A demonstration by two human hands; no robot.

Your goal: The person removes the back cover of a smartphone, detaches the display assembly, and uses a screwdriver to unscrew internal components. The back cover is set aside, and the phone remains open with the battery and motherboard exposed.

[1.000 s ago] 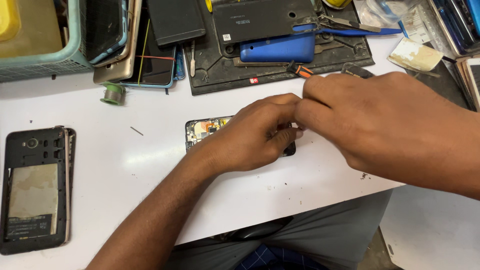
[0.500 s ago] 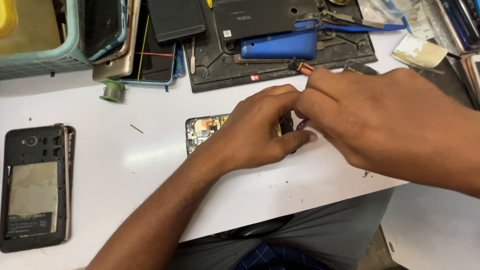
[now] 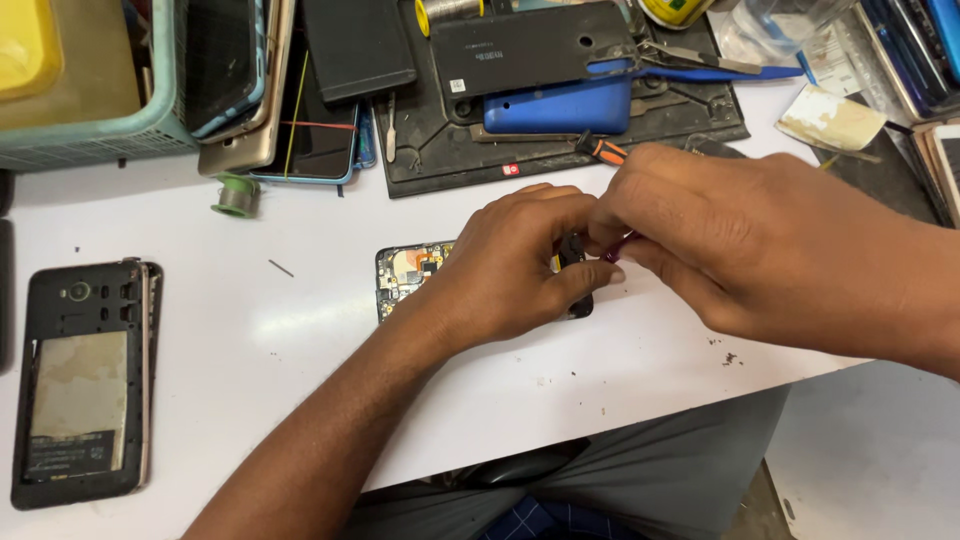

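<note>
An opened phone with its circuit board bare lies flat on the white table. My left hand covers most of it and pins it down, thumb on its right end. My right hand comes in from the right, fingers pinched on a thin tool with a black and orange handle; its tip is hidden between both hands, over the phone's right end.
Another opened phone lies at the left edge. Behind it are a teal basket, stacked phones, a solder spool, a black work mat with a blue phone case and tweezers.
My right hand has shifted slightly left and lower over the phone's right end. The left hand's thumb has curled onto that end. The phone has not moved.
</note>
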